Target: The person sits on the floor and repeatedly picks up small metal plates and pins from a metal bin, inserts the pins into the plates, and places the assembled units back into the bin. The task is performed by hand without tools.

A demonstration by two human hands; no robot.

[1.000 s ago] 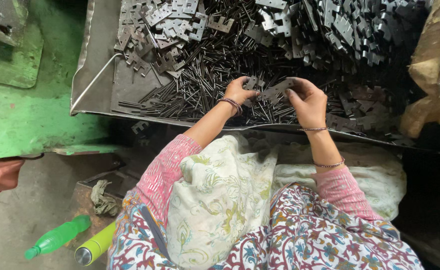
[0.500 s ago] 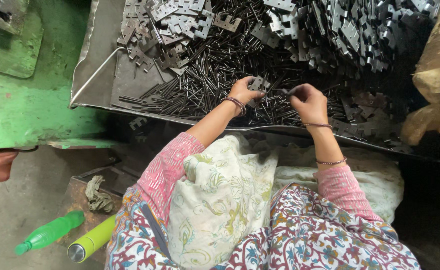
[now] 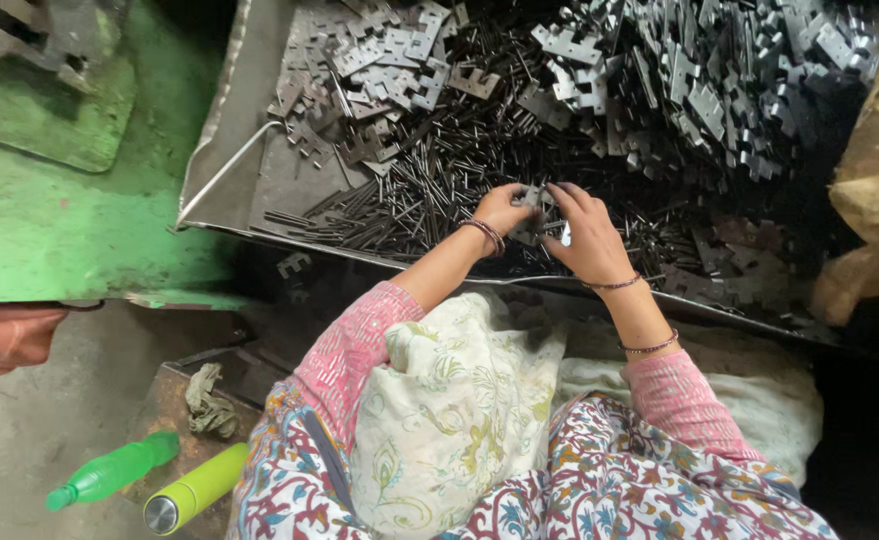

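Hinge plate [image 3: 531, 212] half hidden between both hands' fingers [image 3: 559, 192]

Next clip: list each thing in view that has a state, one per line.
left hand: closed on a small metal hinge plate
right hand: fingers on the same plate
metal tray: heaped with hinge plates and pins
green plastic bottle: lying on its side, capped
yellow-green flask: lying down, lid on

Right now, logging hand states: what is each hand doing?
Left hand: closed on a metal hinge piece.
Right hand: fingers on the same piece; grip unclear.
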